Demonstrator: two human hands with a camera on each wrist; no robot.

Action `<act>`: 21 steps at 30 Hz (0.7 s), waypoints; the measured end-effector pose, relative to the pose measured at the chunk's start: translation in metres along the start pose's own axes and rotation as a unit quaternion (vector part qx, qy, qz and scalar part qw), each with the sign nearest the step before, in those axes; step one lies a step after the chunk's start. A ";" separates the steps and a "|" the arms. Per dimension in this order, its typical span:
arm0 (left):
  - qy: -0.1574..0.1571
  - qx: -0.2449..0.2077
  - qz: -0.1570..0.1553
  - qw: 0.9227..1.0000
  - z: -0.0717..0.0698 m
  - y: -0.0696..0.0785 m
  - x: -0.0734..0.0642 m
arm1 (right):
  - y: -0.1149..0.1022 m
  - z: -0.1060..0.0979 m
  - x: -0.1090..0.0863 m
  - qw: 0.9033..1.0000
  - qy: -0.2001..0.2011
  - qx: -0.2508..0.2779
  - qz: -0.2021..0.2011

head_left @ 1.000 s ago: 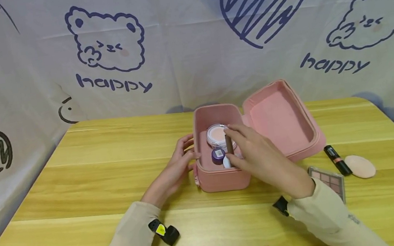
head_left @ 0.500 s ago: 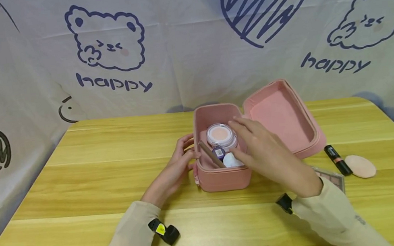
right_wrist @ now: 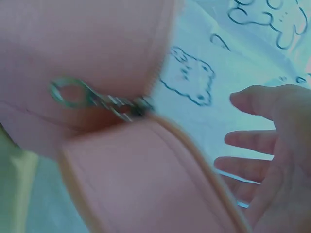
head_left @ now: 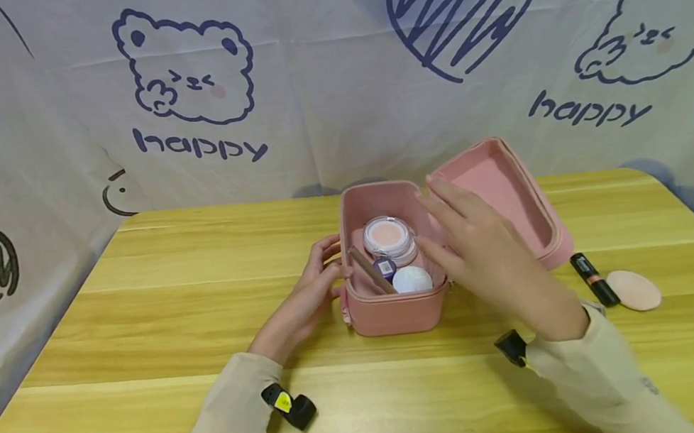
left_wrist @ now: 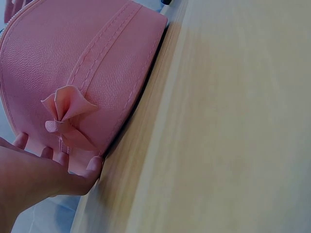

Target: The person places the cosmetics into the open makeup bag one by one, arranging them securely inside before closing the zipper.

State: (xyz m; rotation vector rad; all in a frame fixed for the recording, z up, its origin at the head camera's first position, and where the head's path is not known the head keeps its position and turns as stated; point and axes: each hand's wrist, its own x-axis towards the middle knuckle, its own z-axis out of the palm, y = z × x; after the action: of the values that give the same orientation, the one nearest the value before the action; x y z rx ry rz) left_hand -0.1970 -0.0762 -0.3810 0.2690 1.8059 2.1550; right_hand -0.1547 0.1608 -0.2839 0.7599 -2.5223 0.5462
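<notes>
A pink cosmetic case (head_left: 397, 314) stands with its lid (head_left: 543, 223) swung out to the right. Inside lie a round clear-rimmed compact (head_left: 387, 235), a brown stick (head_left: 371, 271) leaning on the left wall, a small purple jar (head_left: 385, 268) and a white round item (head_left: 412, 280). My left hand (head_left: 307, 296) touches the case's left side; in the left wrist view its fingertips rest near a pink bow (left_wrist: 68, 114). Above the case's right rim, my right hand (head_left: 485, 247) holds nothing, fingers extended and apart, partly covering the lid. A zipper pull (right_wrist: 70, 92) shows in the right wrist view.
On the wooden table (head_left: 200, 283), right of the case, lie a black lipstick tube (head_left: 594, 280) and an oval puff (head_left: 634, 289). A palette there is mostly hidden by the right arm. A white cloth (head_left: 334, 103) with drawings hangs behind the table.
The right hand let go of the brown stick, which now leans inside the case at the left. That hand then moved up and right toward the lid. The left hand stayed put.
</notes>
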 end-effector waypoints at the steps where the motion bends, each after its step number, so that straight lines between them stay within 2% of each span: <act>1: 0.000 -0.001 0.000 1.000 0.000 0.000 0.000 | 0.001 -0.004 0.000 1.000 0.015 -0.002 -0.009; 5: 0.000 0.000 -0.002 1.000 0.000 0.001 -0.001 | 0.007 -0.019 -0.002 0.995 0.079 -0.017 -0.054; 7: 0.000 0.000 -0.002 1.000 0.000 0.001 -0.001 | 0.010 -0.026 -0.003 0.992 0.097 -0.023 -0.071; 15: 0.004 -0.004 -0.002 1.000 -0.001 0.000 -0.001 | 0.022 -0.040 -0.008 0.982 0.132 -0.074 -0.110; 21: -0.001 -0.002 -0.001 1.000 -0.001 0.000 0.000 | 0.031 -0.042 -0.012 0.978 0.128 -0.104 -0.124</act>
State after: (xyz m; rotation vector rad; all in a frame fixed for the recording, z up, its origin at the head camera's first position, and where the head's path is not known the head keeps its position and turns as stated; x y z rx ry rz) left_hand -0.1973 -0.0771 -0.3814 0.2680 1.7995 2.1578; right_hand -0.1513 0.2099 -0.2628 0.8500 -2.1656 0.2698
